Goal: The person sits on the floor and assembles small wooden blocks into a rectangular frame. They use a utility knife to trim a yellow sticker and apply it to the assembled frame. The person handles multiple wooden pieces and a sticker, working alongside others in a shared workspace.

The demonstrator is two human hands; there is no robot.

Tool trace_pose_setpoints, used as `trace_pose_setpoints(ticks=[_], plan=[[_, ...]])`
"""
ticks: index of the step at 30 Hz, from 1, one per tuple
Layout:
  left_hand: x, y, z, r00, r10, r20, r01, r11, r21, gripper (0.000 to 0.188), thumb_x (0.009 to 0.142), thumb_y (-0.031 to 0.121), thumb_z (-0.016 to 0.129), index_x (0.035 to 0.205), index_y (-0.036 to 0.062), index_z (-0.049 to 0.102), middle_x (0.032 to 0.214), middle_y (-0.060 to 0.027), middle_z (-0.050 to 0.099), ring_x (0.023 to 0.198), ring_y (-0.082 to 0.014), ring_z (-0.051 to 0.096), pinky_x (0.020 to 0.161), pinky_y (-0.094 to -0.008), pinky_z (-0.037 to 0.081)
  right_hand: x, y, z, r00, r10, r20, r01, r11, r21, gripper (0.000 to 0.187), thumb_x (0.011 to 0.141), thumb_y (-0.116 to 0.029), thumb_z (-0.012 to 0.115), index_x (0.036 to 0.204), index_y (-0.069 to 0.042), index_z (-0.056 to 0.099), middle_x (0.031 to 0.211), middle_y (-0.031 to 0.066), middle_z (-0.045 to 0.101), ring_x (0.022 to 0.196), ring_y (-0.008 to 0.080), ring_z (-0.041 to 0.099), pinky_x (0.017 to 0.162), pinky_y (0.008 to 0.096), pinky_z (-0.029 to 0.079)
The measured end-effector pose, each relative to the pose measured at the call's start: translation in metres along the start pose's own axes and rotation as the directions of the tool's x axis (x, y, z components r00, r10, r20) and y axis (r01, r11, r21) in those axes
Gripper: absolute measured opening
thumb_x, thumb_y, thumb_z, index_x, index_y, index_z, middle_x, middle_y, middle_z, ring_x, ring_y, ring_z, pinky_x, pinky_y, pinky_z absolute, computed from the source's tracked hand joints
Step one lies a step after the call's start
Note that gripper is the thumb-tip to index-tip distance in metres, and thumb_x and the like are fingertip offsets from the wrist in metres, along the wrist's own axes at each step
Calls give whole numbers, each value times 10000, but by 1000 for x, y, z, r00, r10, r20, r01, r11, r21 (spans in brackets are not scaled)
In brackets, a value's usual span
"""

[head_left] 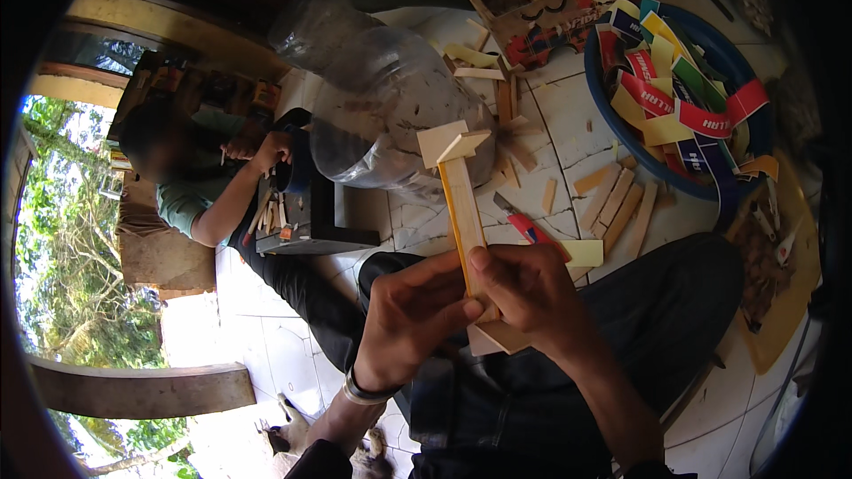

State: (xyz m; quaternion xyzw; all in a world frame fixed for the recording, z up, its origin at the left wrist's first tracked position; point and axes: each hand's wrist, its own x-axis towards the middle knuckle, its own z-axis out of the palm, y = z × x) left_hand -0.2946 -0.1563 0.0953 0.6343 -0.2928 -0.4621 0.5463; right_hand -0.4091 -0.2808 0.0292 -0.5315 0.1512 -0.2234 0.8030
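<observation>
A long, narrow wooden piece (461,204) is held upright and slightly tilted between both my hands. It has a yellow edge along one side and small flat wooden plates (441,143) at its far end, with more at its near end. My left hand (413,315) pinches it from the left, its thumb on the lower part. From the other side my right hand (532,297) grips it, thumb pressed on its face. Just beyond the right hand, a red utility knife (532,229) lies on the floor beside a pale yellow strip (584,254).
Loose wooden blocks (612,200) lie on the white tiles (555,115). A blue basin (606,129) holds coloured printed strips. Beyond are a cardboard box (532,22) and a large clear plastic container (382,106). Another person (200,177) works at left; a cat (297,435) lies near.
</observation>
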Motion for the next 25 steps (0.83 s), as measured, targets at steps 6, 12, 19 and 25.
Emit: trace_pose_setpoints(ticks=[6, 12, 19, 25], plan=[[1, -5, 2, 969, 68, -239, -39, 992, 122, 231, 1015, 72, 662, 1183, -82, 697, 1128, -121, 729, 1011, -132, 666, 921, -264, 525, -7, -2, 13, 998, -33, -56, 26, 993, -116, 401, 1062, -320, 588, 928, 44, 689, 660, 101, 629, 606, 135, 592, 582, 318, 445], [24, -7, 4, 945, 110, -309, -100, 994, 49, 229, 1024, 139, 666, 903, -51, 707, 1050, -43, 712, 907, -80, 617, 852, -247, 473, -9, -5, 23, 994, -94, -51, 76, 958, -275, 329, 1035, -258, 612, 890, 35, 651, 712, 180, 658, 634, 295, 666, 607, 382, 487], [37, 1, 10, 930, 83, -357, -79, 997, 26, 428, 1037, 307, 639, 786, -29, 723, 705, -18, 689, 638, -54, 589, 596, -226, 450, -16, -6, 29, 983, -181, -25, 162, 927, -338, 263, 1018, -228, 632, 949, 26, 638, 727, 184, 654, 669, 343, 665, 622, 412, 499], [40, 1, 0, 936, 74, -343, -46, 995, 90, 482, 1044, 344, 614, 763, -32, 724, 670, -64, 694, 603, -99, 638, 554, -238, 474, -16, -2, 31, 982, -191, -3, 176, 911, -372, 273, 1013, -230, 649, 942, 34, 649, 711, 163, 656, 632, 296, 655, 604, 383, 492]])
